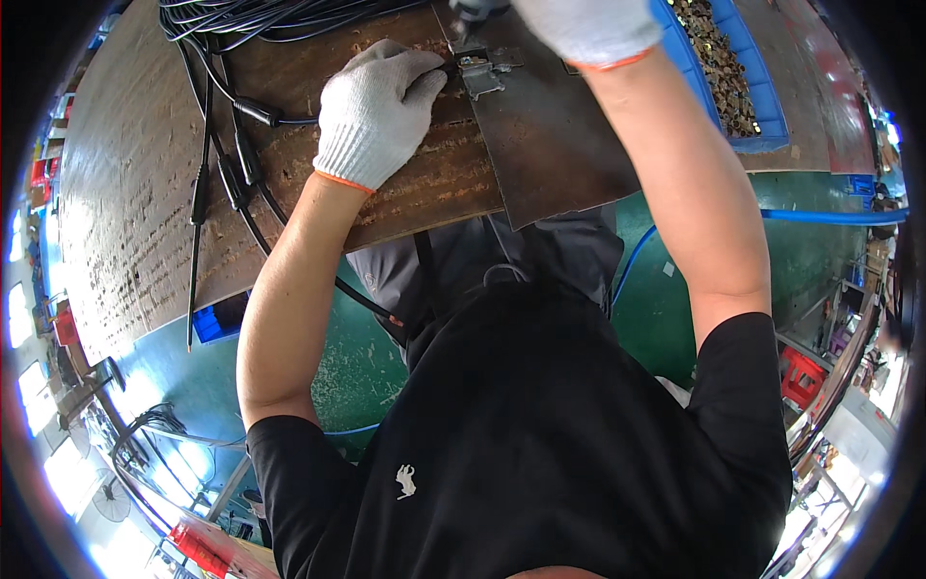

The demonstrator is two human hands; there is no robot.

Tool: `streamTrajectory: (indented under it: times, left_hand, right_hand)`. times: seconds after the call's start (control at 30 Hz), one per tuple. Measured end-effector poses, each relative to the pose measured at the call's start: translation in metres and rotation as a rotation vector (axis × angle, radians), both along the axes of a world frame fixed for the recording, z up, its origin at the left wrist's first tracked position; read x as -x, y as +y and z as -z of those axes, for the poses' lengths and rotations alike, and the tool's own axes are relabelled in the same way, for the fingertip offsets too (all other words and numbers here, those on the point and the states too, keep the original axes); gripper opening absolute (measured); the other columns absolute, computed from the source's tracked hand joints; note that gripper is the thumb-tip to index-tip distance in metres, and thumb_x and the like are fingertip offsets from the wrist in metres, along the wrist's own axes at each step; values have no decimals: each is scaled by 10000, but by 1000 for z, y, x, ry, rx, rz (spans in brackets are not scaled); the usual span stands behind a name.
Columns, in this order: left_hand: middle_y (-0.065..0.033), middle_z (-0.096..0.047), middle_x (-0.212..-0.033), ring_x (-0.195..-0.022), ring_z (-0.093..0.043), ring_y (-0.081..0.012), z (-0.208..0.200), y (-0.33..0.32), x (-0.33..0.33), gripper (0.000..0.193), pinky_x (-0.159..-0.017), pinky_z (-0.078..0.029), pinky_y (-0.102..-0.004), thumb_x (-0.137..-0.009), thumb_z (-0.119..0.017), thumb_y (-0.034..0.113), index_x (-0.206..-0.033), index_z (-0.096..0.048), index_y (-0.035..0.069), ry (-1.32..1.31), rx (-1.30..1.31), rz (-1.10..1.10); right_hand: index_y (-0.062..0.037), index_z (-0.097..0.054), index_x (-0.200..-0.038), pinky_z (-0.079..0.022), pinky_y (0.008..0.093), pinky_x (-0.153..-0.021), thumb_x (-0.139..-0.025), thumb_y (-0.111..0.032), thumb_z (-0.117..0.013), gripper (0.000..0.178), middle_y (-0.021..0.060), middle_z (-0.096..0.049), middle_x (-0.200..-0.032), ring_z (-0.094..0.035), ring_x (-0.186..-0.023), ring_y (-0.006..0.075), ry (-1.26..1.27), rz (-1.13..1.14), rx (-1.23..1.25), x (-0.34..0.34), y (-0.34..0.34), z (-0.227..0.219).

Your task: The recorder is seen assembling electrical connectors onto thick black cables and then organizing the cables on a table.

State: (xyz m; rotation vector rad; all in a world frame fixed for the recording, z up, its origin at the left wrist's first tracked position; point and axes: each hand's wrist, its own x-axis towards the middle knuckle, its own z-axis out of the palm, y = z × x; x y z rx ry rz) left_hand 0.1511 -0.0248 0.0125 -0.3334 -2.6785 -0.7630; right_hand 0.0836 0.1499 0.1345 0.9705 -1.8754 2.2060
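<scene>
My left hand, in a white knit glove with an orange cuff, is closed in a pinch beside a small metal fixture. A short bit of black cable shows at its fingertips, against the fixture's left side. My right hand, gloved alike, is blurred and partly cut off by the top edge. From it a grey metal tool reaches left to just above the fixture; its kind is not clear, and the gripping fingers are mostly hidden. The fixture sits on a dark metal plate.
Bundled black cables lie at the far left of the worn wooden table, some with connectors hanging over the near edge. A blue bin of small brass-coloured parts stands right. A blue hose runs past my right arm.
</scene>
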Motion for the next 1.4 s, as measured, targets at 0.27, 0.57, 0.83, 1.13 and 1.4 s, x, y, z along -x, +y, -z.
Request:
streamTrajectory:
  times: [0.27, 0.57, 0.83, 1.13, 1.4]
  left_hand:
    - [-192, -714, -1010, -930, -724, -341, -54, -14, -24, 194, -839, -560, -376, -973, -700, 107, -1114, -756, -13, -128, -250, 51]
    - [-131, -738, -979, -836, -724, -253, -78, -10, -32, 211, -767, -568, -359, -943, -756, 145, -1096, -792, 5, -79, -183, 138]
    - [-121, -733, -979, -832, -723, -225, -85, -8, -24, 213, -759, -565, -341, -923, -789, 154, -1077, -803, 8, -69, -147, 130]
    - [-112, -730, -957, -812, -723, -199, -84, -8, -25, 212, -723, -559, -328, -931, -796, 157, -1086, -804, 12, 10, -144, 118]
    - [-80, -724, -938, -804, -733, -242, -83, -2, -26, 185, -727, -589, -357, -883, -827, 139, -1044, -809, 50, 271, 33, 158]
  right_hand:
    - [-70, -668, -1042, -567, 350, -559, -1052, -290, -634, 223, 68, -686, -836, -652, -634, 189, -193, 456, 107, 62, 131, -58]
    - [25, -718, -1104, -568, 361, -741, -899, -427, -814, 505, 75, -690, -855, -672, -762, 237, -573, 751, -709, 132, 286, 40]
    - [-64, -744, -1308, -548, 484, -1023, -948, -658, -635, 703, 217, -759, -1258, -725, -1177, 384, 243, 1152, -1509, 91, 236, 6]
    - [-10, -746, -1237, -574, 267, -837, -1073, -210, -678, 267, 47, -768, -1022, -708, -913, 102, -325, -61, -359, -36, 44, 51]
    - [5, -741, -1192, -566, 255, -700, -1081, -159, -663, 213, 58, -758, -948, -698, -773, 104, -523, -204, -84, -35, 51, 63]
